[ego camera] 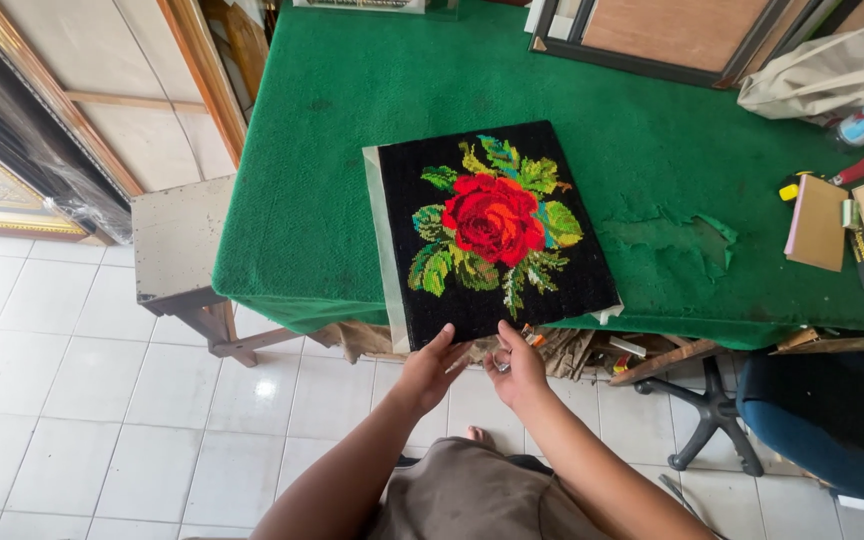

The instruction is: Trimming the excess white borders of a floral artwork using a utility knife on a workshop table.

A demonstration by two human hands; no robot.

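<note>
Needlework panel [492,232], red rose on black, lies on green table [322,150], near edge overhanging. Left hand [430,366] pinches bottom edge; right hand [517,366], fingers curled round small metal tool, touches same edge. Edge work appears underway; next move needs steady grip.

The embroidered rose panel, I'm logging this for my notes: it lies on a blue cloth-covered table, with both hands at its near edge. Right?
Not quite: the tablecloth is green, not blue. The head view shows the embroidered rose panel on it, with the left hand and right hand at its near edge.
</note>
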